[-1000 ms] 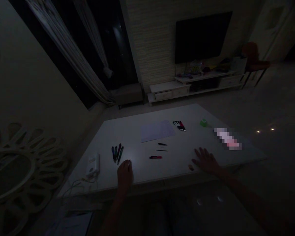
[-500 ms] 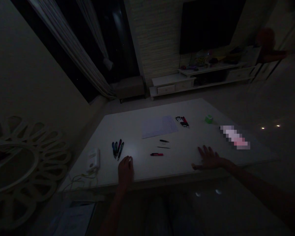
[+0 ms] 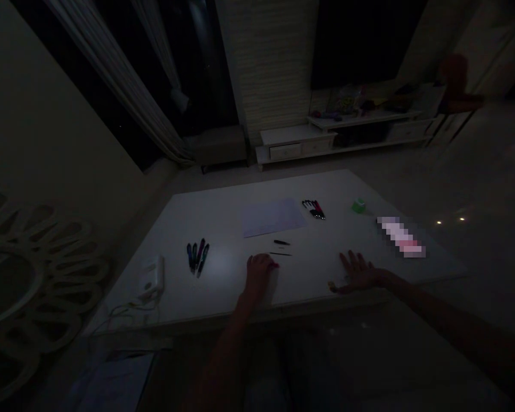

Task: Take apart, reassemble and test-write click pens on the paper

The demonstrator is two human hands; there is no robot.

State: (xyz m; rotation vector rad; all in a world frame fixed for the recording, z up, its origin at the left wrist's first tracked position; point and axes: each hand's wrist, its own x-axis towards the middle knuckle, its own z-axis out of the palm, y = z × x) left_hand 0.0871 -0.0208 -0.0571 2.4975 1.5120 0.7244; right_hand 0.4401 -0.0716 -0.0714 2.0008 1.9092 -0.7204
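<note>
2 hands, the left hand and the right hand, lie on the white desk. At the desk's left edge sits 1 white plug-in box, with 1 pale cable running from it over the near edge. To its right, 4 pens lie close together side by side, tilted slightly with their tips toward the near edge. Further right, 1 pale sheet of paper lies flat near the middle of the desk. The left hand is clenched, fingers curled over 1 marker with a pink-red tip, which shows just past the knuckles; most of the marker is hidden. Just above that hand lie 2 thin dark pieces, the upper one shorter and thicker than the lower. Beyond them, right of the paper, is 1 tight bunch of dark pens with red parts; their number is too small to count. Right of that stands 1 small green block. The right hand is released, pressed flat with fingers spread, empty, and 1 small orange item lies just beside its thumb. At far right, 1 pixelated object is too blurred to name.
</note>
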